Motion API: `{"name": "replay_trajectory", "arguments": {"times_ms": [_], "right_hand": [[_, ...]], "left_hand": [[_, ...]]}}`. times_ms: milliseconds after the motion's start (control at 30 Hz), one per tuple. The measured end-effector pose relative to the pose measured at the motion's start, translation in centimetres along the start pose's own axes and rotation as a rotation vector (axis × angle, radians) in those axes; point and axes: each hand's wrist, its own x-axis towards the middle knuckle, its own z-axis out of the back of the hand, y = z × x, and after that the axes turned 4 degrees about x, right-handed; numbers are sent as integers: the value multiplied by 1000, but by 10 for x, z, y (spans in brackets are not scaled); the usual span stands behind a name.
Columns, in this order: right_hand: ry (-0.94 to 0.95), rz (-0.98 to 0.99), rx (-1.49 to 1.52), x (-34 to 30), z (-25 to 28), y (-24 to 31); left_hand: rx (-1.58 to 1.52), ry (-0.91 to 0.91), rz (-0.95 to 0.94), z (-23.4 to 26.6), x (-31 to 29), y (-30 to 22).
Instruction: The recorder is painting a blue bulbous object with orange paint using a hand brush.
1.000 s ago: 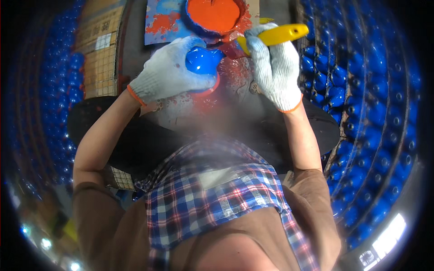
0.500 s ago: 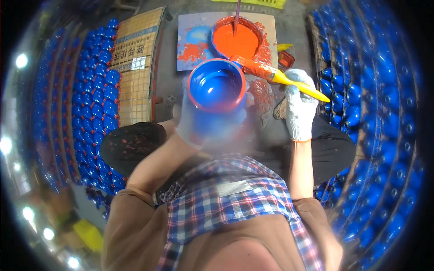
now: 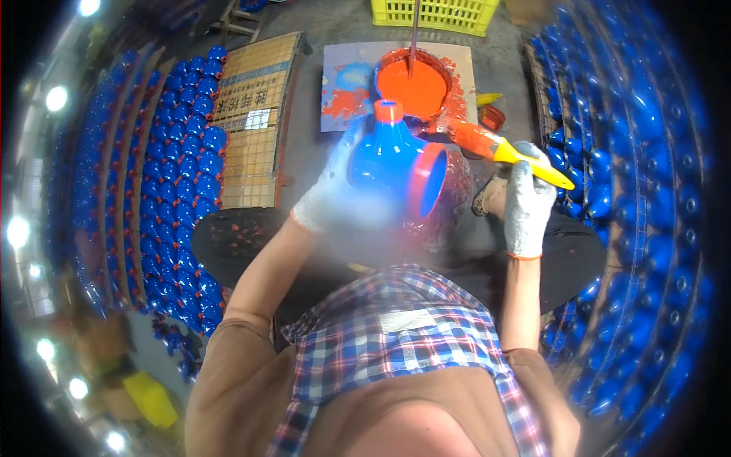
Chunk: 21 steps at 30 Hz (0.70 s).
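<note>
My left hand [image 3: 324, 194], in a white glove, holds a glossy blue bottle-shaped vessel [image 3: 381, 161] in front of my lap. The vessel lies tilted, its narrow red-painted neck pointing away and its wide red-rimmed mouth turned to the right. A blurry patch hides part of the left glove. In my gloved right hand [image 3: 529, 204] is a paintbrush [image 3: 505, 151] with a yellow handle and orange-red bristles. The bristle end points left, just beyond the vessel and apart from it. Behind the vessel stands a bucket of orange-red paint [image 3: 419, 93] with a stick upright in it.
Under the bucket lies a paint-smeared board [image 3: 350, 103]. Rows of blue vessels [image 3: 179, 167] with red ends stand on the left, beside a wire-covered wooden panel [image 3: 255, 145]. More blue vessels [image 3: 647, 183] fill racks on the right. A yellow crate [image 3: 449, 17] sits at the back.
My left hand has turned the vessel: its wide mouth faced up towards me, and now it faces right with the neck showing. The brush remains in my right hand.
</note>
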Motion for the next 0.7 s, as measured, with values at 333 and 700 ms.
{"name": "replay_trajectory", "arguments": {"times_ms": [333, 700], "right_hand": [[-95, -133, 84, 5, -18, 32], [-13, -144, -17, 17, -48, 22]], "left_hand": [[884, 204, -551, 26, 17, -5], [941, 108, -571, 27, 12, 4]]}}
